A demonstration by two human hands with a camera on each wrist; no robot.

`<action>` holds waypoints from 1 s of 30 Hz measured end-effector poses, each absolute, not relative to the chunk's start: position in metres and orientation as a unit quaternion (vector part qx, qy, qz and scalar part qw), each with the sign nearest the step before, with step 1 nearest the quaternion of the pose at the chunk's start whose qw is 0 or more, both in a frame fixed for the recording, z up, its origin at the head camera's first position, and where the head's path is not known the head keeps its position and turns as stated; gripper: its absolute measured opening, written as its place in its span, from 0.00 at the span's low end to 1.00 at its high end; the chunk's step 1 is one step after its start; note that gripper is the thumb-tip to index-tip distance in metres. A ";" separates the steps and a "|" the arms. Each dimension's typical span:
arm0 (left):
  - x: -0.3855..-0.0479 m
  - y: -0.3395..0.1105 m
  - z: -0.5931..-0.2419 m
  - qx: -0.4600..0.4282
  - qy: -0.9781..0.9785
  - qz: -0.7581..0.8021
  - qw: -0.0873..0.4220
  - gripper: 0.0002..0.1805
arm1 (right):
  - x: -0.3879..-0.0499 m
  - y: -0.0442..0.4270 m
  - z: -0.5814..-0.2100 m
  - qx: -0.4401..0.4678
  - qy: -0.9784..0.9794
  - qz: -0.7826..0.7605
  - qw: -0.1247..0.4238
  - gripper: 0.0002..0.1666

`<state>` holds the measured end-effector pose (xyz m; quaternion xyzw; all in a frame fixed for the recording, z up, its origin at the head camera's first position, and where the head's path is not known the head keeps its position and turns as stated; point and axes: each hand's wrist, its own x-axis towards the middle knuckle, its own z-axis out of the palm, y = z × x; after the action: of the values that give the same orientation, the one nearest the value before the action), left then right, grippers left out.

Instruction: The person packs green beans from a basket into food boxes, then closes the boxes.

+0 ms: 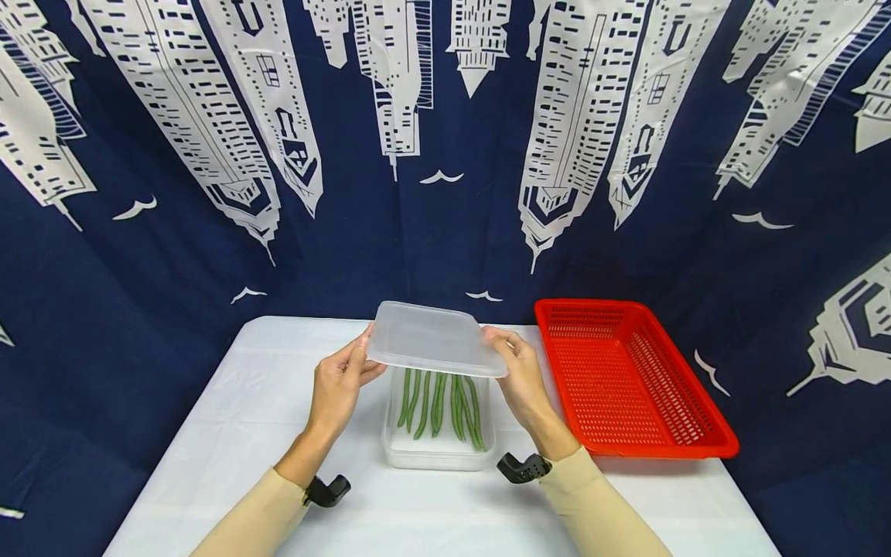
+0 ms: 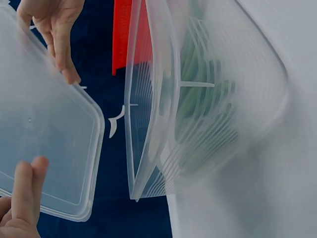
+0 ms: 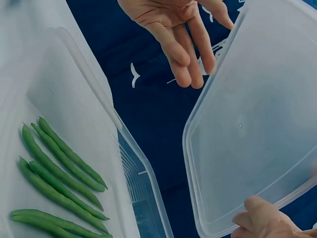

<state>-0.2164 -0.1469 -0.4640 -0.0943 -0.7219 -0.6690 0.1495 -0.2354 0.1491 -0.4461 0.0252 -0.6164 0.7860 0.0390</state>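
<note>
A translucent plastic lid (image 1: 437,337) is held above a clear plastic container (image 1: 440,459) and hides its far part. My left hand (image 1: 339,384) pinches the lid's left edge between thumb and fingers. On the opposite edge, my right hand (image 1: 522,381) grips the lid near its right side. Several green beans (image 3: 62,181) lie lengthwise in the container, blurred through its ribbed wall in the left wrist view. From below, the lid (image 2: 54,129) shows a raised rim, apart from the container's rim.
A red perforated plastic basket (image 1: 571,394) stands right of the container, by the table's right edge. White cloth covers the table (image 1: 278,387). Behind it hangs a navy curtain (image 1: 418,247) with white building prints.
</note>
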 end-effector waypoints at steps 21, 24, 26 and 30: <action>-0.224 -0.141 -0.494 -0.050 -0.851 -0.517 0.072 0.28 | -0.232 0.166 -0.477 0.063 -0.804 0.592 0.006 0.38; -0.223 -0.140 -0.503 -0.058 -0.864 -0.495 0.069 0.27 | -0.230 0.168 -0.485 0.070 -0.818 0.570 0.006 0.38; -0.222 -0.140 -0.509 -0.060 -0.869 -0.487 0.065 0.27 | -0.229 0.168 -0.489 0.074 -0.826 0.558 0.011 0.38; -0.217 -0.140 -0.516 -0.062 -0.873 -0.479 0.058 0.28 | -0.229 0.167 -0.495 0.074 -0.844 0.532 0.017 0.39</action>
<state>-0.2169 -0.1404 -0.5157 -0.0620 -0.8735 -0.4795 0.0579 -0.2289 0.1672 -0.4952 0.0745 -0.8436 0.5316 0.0166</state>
